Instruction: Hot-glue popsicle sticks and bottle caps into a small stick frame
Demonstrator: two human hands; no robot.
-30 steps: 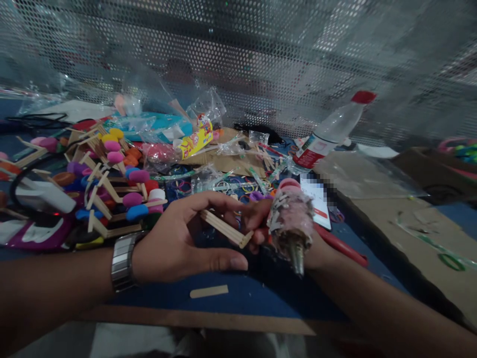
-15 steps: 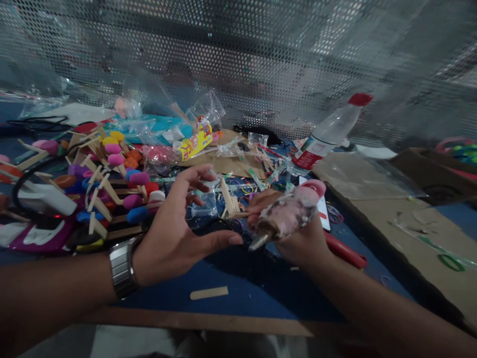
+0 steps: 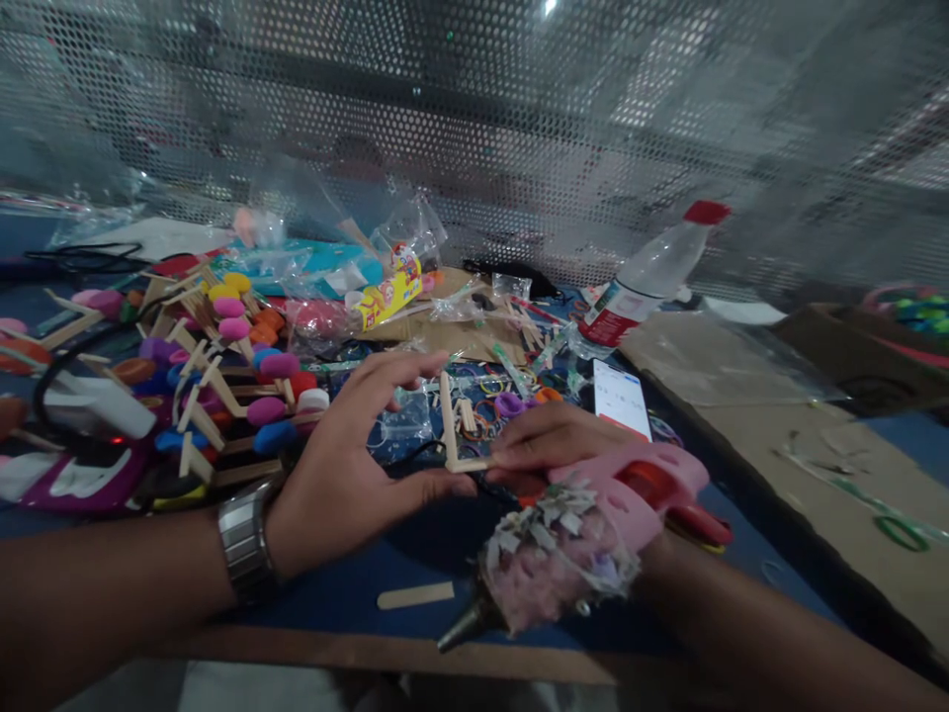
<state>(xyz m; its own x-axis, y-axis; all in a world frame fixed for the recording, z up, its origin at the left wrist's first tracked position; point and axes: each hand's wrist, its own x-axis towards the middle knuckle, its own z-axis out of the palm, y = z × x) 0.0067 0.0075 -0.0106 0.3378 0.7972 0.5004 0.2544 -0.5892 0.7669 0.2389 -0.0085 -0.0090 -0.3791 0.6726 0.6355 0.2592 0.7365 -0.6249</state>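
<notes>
In the head view, my right hand (image 3: 549,440) pinches one end of an L-shaped piece of craft sticks (image 3: 449,425), whose other arm points up. A pink glue gun (image 3: 570,544), its barrel crusted with glue and scraps, hangs from the same hand, nozzle towards the lower left. How the fingers hold its handle is hidden. My left hand (image 3: 341,465), with a metal watch at the wrist, is open around the L-shaped piece. Its fingertips come near the upright stick's top; contact is unclear. A loose cut craft stick (image 3: 415,595) lies near the table's front edge.
Stick pieces with coloured foam ends (image 3: 229,386) are heaped at the left, beside a purple-and-white device (image 3: 81,465). A bottle (image 3: 645,277) with a red cap and a phone (image 3: 621,400) stand or lie at the right, near cardboard (image 3: 771,445). Rubber bands and plastic wrappers lie behind my hands.
The glue gun has swung down and towards me in my right hand. The stick piece now shows plainly as an L between my hands. More of the phone is visible. My left hand stays spread.
</notes>
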